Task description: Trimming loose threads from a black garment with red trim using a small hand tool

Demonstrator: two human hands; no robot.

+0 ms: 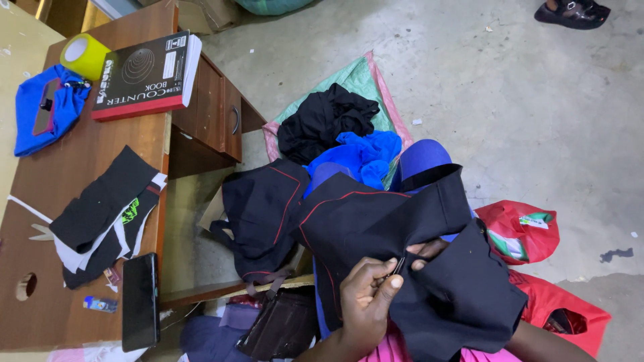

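1. The left hand (365, 298) pinches a small dark tool (398, 266), its kind too small to tell, the grip clamped on it at a seam of the black woven garment with red piping (376, 221).
2. The right hand (429, 249) is mostly buried in the cloth; its fingertips press the fabric beside the tool, grip closed on a fold.
3. The garment lies across the lap, matte and limp; how much of the seam is finished cannot be told.
4. A second black piece with red piping (261, 208) hangs nearby, with crumpled bright blue cloth (362, 155) behind it.
5. On the brown wooden tabletop (47, 194) lie cut black fabric pieces (100, 208), a glossy black phone (139, 302) and a hardback book (144, 74).
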